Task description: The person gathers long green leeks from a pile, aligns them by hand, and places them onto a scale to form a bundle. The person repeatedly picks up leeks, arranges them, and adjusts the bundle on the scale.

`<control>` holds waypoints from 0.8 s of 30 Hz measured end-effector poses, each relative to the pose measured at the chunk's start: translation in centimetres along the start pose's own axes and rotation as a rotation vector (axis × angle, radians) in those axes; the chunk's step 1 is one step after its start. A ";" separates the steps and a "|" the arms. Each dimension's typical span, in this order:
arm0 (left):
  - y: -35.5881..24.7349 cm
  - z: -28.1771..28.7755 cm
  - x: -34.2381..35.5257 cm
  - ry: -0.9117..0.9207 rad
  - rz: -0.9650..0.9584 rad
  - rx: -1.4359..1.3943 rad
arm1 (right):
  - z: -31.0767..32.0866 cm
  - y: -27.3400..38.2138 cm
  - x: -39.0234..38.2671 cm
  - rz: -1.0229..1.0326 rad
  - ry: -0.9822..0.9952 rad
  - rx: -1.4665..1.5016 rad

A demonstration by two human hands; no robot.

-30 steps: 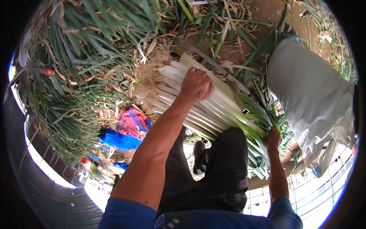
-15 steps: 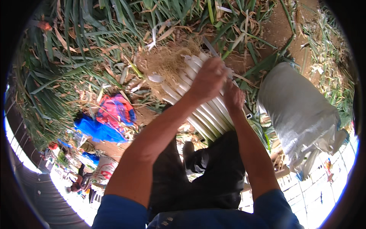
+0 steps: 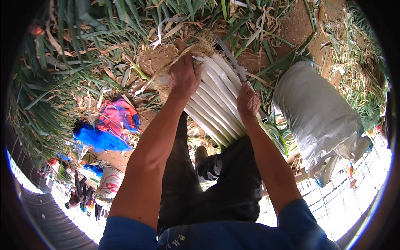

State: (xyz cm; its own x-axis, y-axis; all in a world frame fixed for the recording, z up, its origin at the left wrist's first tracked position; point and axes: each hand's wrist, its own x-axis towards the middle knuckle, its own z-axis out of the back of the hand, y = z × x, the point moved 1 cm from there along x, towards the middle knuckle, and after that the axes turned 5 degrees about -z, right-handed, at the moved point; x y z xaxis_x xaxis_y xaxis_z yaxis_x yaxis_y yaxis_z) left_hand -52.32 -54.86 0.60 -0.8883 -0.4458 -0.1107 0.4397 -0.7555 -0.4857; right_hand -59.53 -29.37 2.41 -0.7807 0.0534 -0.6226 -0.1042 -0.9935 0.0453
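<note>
Long white green onions lie side by side in a flat row before my knees, roots away from me. Their fibrous brown roots spread at the far end. My left hand is closed at the left of the root end, its fingers bent over the roots; what it grips is partly hidden. My right hand is closed at the row's right edge, beside a narrow grey metal strip running along that edge. Whatever lies inside its fingers is hidden.
Heaped green onion leaves cover the ground ahead and left. A bulky white plastic sack stands close on my right. Blue plastic cloth and red netting lie left. A printed white sack sits farther back.
My left hand has moved left from beside my right hand to the root end, uncovering the stalks. My right hand has moved slightly left and stays at the row's right edge.
</note>
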 end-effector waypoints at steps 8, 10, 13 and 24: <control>0.1 -0.2 -0.6 0.157 0.090 0.005 | 0.1 1.6 -1.8 0.145 -0.069 0.044; 0.0 0.4 0.8 0.025 0.010 -0.108 | 0.2 4.0 -0.7 0.323 -0.219 0.052; -0.3 1.3 1.1 0.092 0.044 -0.160 | -0.9 4.9 -2.0 0.436 -0.283 -0.014; 3.1 3.9 3.8 0.632 0.154 -0.548 | -1.4 4.9 -1.9 0.423 -0.272 -0.011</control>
State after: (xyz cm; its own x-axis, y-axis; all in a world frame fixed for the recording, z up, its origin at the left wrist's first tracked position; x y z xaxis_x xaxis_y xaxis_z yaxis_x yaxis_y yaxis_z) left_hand -53.79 -60.72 2.03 -0.8028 -0.0495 -0.5942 0.5799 -0.2968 -0.7587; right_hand -57.70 -34.45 2.68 -0.8858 -0.3312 -0.3250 0.2612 -0.9348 0.2406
